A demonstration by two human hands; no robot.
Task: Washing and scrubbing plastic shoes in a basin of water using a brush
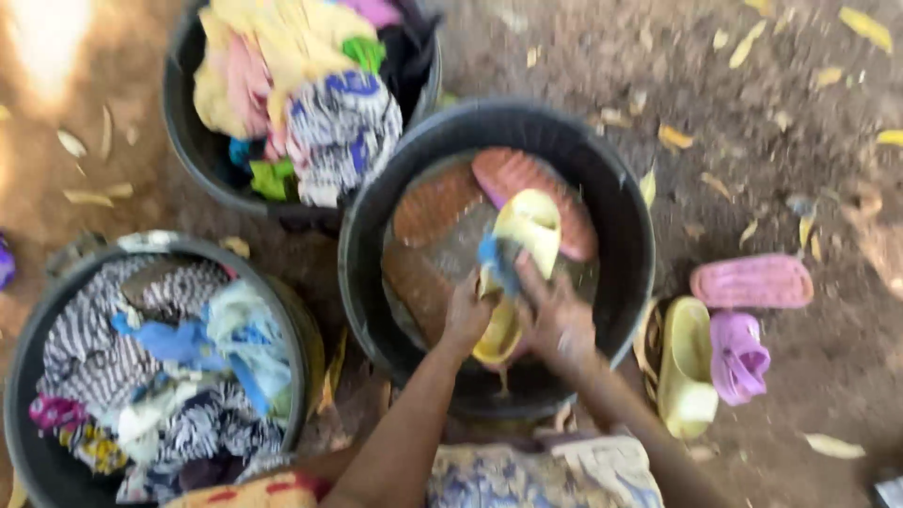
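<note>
A black basin (632,235) of water stands in the middle, with two reddish-brown slippers (536,179) lying in it. My left hand (467,315) grips a yellow slipper (523,235) held over the water. My right hand (557,320) presses on the same slipper, with a blue scrubber (497,261) showing at its fingers. The picture is blurred by motion.
A black basin (183,132) heaped with coloured clothes sits at the upper left. Another basin (292,325) with striped and blue laundry stands at the lower left. On the dirt at the right lie a yellow slipper (685,367) and two pink slippers (751,282). Dry leaves are scattered around.
</note>
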